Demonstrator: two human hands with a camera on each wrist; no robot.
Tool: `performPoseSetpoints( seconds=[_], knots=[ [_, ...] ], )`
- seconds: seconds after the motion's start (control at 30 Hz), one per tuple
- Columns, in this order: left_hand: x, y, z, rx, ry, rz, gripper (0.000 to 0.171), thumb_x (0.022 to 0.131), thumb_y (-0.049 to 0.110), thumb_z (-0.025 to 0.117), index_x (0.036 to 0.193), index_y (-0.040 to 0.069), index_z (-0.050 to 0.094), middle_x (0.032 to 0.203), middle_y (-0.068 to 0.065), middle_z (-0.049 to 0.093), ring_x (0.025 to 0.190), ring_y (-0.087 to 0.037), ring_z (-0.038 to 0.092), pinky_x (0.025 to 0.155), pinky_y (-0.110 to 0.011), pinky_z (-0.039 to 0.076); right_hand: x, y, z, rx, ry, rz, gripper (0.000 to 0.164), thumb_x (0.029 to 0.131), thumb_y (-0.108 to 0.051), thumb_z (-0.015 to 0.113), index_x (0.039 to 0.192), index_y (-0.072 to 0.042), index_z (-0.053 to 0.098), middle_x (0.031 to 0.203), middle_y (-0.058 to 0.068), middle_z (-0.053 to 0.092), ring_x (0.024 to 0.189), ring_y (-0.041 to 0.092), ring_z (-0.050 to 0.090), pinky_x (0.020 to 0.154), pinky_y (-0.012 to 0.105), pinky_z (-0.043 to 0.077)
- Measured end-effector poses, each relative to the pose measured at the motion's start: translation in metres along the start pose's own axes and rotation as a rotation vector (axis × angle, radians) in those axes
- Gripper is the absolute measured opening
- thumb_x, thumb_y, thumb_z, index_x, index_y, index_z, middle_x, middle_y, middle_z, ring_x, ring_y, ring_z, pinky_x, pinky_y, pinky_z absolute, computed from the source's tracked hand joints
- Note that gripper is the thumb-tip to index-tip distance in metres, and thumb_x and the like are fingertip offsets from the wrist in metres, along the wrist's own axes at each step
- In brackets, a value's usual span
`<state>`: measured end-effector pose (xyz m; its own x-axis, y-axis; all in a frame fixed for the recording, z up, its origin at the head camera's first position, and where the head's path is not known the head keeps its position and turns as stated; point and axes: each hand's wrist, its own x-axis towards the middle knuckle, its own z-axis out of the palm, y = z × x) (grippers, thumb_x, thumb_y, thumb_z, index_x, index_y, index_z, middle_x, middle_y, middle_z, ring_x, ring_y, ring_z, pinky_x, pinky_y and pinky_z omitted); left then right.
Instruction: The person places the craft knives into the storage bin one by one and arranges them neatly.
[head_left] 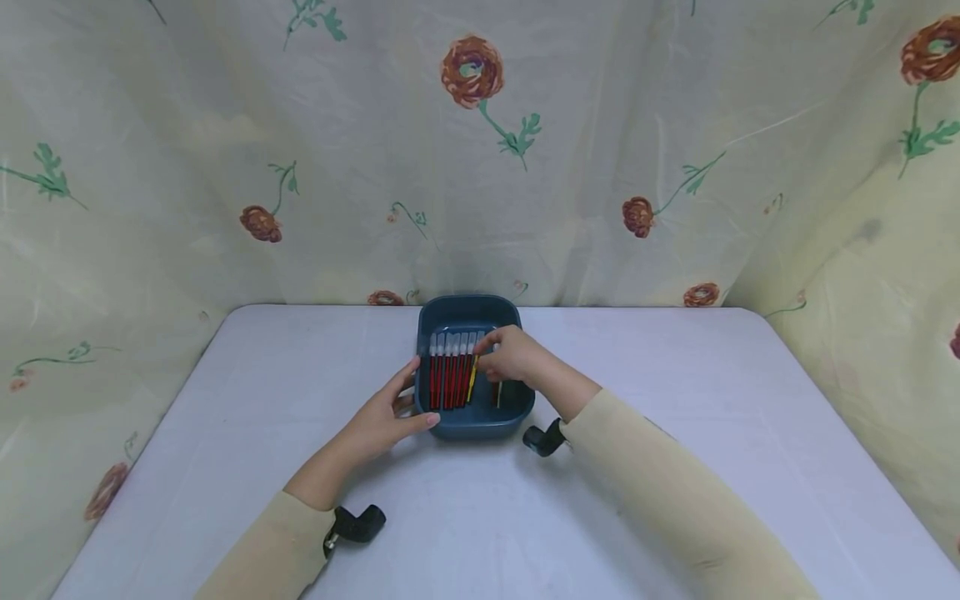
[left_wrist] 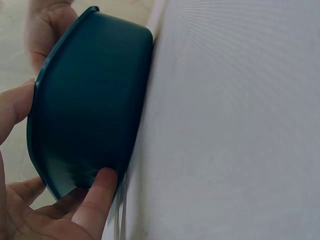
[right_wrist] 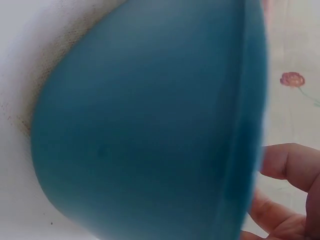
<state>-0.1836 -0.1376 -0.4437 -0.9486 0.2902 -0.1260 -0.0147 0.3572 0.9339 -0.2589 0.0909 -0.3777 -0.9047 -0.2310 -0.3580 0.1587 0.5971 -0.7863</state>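
A deep blue plastic basin (head_left: 472,430) stands on the table. My left hand (head_left: 382,421) grips its near left corner, thumb against the front wall and fingers along the left rim. In the left wrist view, the thumb (left_wrist: 102,187) presses the outer wall. Inside the basin, several slim red pens (head_left: 448,379) with clear upper ends lie side by side. Over the basin's right half, my right hand (head_left: 513,354) pinches the upper end of a slim yellow pen (head_left: 472,382) slanting beside the red row. Below that hand lies another thin dark-and-pale stick (head_left: 497,393), partly hidden.
A white-covered table (head_left: 637,350) stretches out on both sides of the basin. Behind it hangs a pale curtain (head_left: 360,150) printed with flowers. A black wrist camera (head_left: 543,439) sits close to the basin's near right corner.
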Motion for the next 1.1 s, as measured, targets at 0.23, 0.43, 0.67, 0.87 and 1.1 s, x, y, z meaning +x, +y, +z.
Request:
performPoseSetpoints(
  seconds=[0.23, 0.43, 0.67, 0.87, 1.1],
  knots=[
    [0.001, -0.001, 0.001, -0.003, 0.002, 0.006, 0.093, 0.091, 0.021, 0.076, 0.162, 0.025, 0.016, 0.161, -0.018, 0.027, 0.144, -0.042, 0.034, 0.106, -0.053, 0.042, -0.006, 0.002, -0.006, -0.009, 0.001, -0.036, 0.028, 0.094, -0.008, 0.066, 0.121, 0.0, 0.066, 0.123, 0.019, 0.063, 0.097, 0.029, 0.07, 0.085, 0.037, 0.058],
    [0.003, -0.002, 0.002, -0.013, 0.005, 0.006, 0.095, 0.09, 0.023, 0.078, 0.162, 0.027, 0.017, 0.161, -0.017, 0.028, 0.144, -0.04, 0.033, 0.107, -0.052, 0.042, -0.013, 0.008, -0.017, 0.019, -0.014, -0.053, 0.031, 0.095, -0.009, 0.066, 0.124, 0.002, 0.065, 0.115, 0.018, 0.067, 0.098, 0.029, 0.07, 0.086, 0.038, 0.058],
    [0.002, -0.002, 0.004, 0.006, 0.012, 0.014, 0.095, 0.09, 0.022, 0.078, 0.162, 0.024, 0.017, 0.161, -0.018, 0.029, 0.144, -0.04, 0.034, 0.107, -0.052, 0.042, -0.025, 0.019, -0.038, 0.008, -0.007, -0.059, 0.035, 0.098, -0.015, 0.064, 0.129, 0.001, 0.063, 0.121, 0.019, 0.065, 0.1, 0.03, 0.068, 0.084, 0.033, 0.058],
    [0.0, 0.0, 0.002, 0.002, -0.005, 0.009, 0.092, 0.093, 0.024, 0.074, 0.162, 0.023, 0.014, 0.162, -0.021, 0.024, 0.144, -0.043, 0.032, 0.107, -0.054, 0.041, -0.038, 0.028, -0.057, -0.012, 0.031, -0.061, 0.036, 0.099, -0.019, 0.063, 0.131, -0.002, 0.063, 0.124, 0.02, 0.064, 0.101, 0.031, 0.067, 0.092, 0.042, 0.056],
    [-0.01, 0.01, -0.009, 0.089, -0.009, -0.002, 0.084, 0.095, 0.03, 0.071, 0.161, 0.023, 0.019, 0.16, -0.014, 0.031, 0.14, -0.037, 0.041, 0.105, -0.053, 0.044, -0.057, 0.036, -0.077, -0.054, 0.066, -0.082, 0.034, 0.1, -0.022, 0.062, 0.131, -0.005, 0.063, 0.122, 0.018, 0.065, 0.101, 0.03, 0.065, 0.09, 0.038, 0.057]
  ],
)
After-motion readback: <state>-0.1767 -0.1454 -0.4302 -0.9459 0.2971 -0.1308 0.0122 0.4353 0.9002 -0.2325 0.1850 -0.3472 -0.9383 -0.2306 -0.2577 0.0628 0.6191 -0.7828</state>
